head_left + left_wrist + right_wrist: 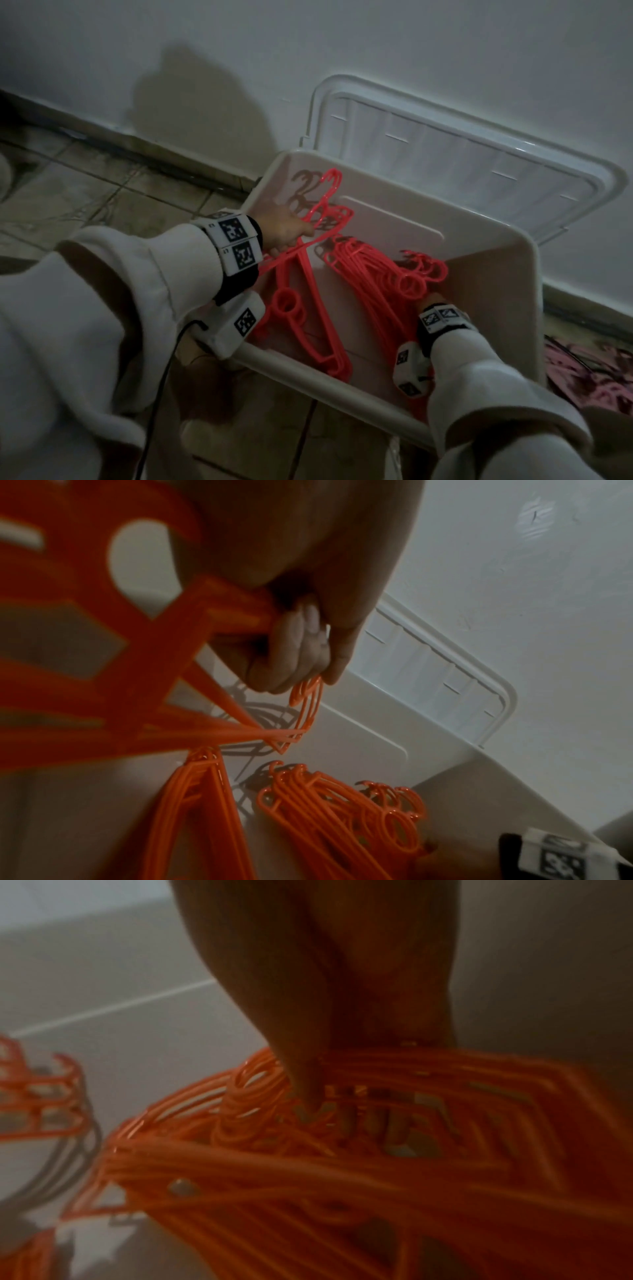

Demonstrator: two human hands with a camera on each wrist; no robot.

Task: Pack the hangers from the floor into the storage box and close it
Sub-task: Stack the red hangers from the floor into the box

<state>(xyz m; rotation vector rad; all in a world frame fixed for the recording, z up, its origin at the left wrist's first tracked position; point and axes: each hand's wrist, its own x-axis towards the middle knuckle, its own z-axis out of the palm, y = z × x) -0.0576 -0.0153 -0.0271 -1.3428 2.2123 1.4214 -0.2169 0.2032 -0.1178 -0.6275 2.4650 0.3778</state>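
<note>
An open white storage box (325,387) stands on the floor against the wall, its clear lid (445,150) tipped back behind it. My left hand (286,233) is inside the box at its left end and grips a small bundle of red hangers (308,284), hooks pointing to the far wall. In the left wrist view the fingers (298,642) curl round that bundle (143,642). A thick stack of red hangers (376,284) lies in the right half. My right hand (432,301) is down on that stack (308,1191), thumb and fingers (308,1091) hooked through it.
More pink hangers (589,370) lie on the floor to the right of the box. Brown floor tiles (102,192) stretch to the left, with a dark skirting along the wall. A black cable (161,394) hangs from my left wrist device.
</note>
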